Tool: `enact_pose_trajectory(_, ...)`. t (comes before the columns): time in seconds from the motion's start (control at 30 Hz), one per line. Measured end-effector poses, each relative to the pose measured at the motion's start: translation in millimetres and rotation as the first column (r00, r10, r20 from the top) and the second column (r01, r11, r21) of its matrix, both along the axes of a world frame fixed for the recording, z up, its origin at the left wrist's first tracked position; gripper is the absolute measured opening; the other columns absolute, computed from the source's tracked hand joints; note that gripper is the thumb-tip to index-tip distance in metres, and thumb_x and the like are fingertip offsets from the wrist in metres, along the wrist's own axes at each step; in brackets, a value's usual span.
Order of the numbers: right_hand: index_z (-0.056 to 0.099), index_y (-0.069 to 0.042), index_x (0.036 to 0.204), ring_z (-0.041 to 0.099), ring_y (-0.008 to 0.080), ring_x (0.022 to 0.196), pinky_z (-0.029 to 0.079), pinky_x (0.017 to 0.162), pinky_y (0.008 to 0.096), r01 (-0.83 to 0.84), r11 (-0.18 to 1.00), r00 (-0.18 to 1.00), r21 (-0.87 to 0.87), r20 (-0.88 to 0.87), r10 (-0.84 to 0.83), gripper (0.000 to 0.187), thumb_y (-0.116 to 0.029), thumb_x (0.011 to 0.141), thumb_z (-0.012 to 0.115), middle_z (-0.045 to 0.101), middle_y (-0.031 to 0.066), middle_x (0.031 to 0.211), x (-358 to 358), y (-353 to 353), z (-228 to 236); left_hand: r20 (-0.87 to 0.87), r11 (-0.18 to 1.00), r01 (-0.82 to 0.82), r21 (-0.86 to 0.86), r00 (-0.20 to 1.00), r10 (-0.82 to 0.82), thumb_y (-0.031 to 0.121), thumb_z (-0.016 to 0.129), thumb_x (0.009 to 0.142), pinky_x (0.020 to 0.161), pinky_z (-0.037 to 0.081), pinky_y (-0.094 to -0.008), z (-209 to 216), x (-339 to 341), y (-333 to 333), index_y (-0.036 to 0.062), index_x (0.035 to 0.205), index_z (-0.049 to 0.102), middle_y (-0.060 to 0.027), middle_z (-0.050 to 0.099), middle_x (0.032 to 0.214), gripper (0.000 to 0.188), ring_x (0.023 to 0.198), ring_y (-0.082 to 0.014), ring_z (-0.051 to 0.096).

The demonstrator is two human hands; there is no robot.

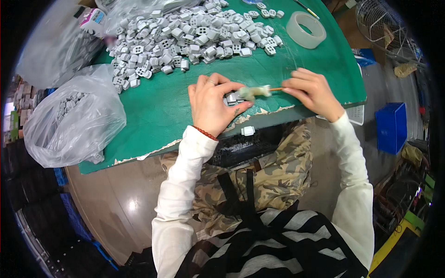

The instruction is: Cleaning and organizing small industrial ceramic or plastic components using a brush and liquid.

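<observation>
pinching a brown stick (pixel 276 89) between fingers, right hand (pixel 311 90) right of centre; left hand (pixel 211 102), centre, clamps fingers round grey pieces (pixel 231 99); pink-white printed package (pixel 93 21), upper left.

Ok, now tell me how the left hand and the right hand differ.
The left hand wears a ring and a red bracelet; the right hand shows neither. The left hand curves around small grey parts near the edge of the green table, while the right hand grips a thin brown stick with a pale, blurred head. Both hands come out of long white sleeves.
</observation>
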State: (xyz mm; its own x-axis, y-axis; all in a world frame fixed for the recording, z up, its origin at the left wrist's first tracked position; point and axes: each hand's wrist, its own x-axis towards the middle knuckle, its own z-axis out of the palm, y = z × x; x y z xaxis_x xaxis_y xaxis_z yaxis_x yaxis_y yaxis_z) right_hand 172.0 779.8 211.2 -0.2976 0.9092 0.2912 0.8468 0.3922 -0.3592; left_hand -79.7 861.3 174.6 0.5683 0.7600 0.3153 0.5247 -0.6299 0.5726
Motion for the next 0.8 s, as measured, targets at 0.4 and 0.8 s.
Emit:
enact_pose_trajectory(0.4, 0.067, -0.009, 0.091, 0.055, 0.0237, 0.071, 0.045, 0.060, 0.0369, -0.108, 0.993, 0.994, 0.037, -0.016, 0.109, 0.014, -0.023, 0.088, 0.067, 0.052, 0.0042, 0.073, -33, 22, -5, 0.026, 1.000, 0.015, -0.007, 1.000, -0.015, 0.035, 0.087, 0.061, 0.080, 0.035, -0.0363, 1, -2, 1, 0.0230, 0.088, 0.077, 0.0052, 0.060, 0.086, 0.031, 0.090, -0.0194, 0.053)
enact_pose_trajectory(0.8, 0.070, -0.007, 0.092, 0.052, 0.0228, 0.068, 0.043, 0.059, 0.0337, -0.028, 0.996, 0.994, -0.084, -0.108, 0.019, 0.012, -0.018, 0.087, 0.070, 0.052, 0.0060, 0.073, -17, 5, -1, 0.078, 0.999, -0.024, -0.040, 0.997, 0.027, 0.031, 0.094, 0.051, 0.085, 0.043, -0.0337, 14, -70, -1, 0.0117, 0.128, 0.061, -0.0056, 0.060, 0.118, 0.086, 0.094, -0.0213, 0.054)
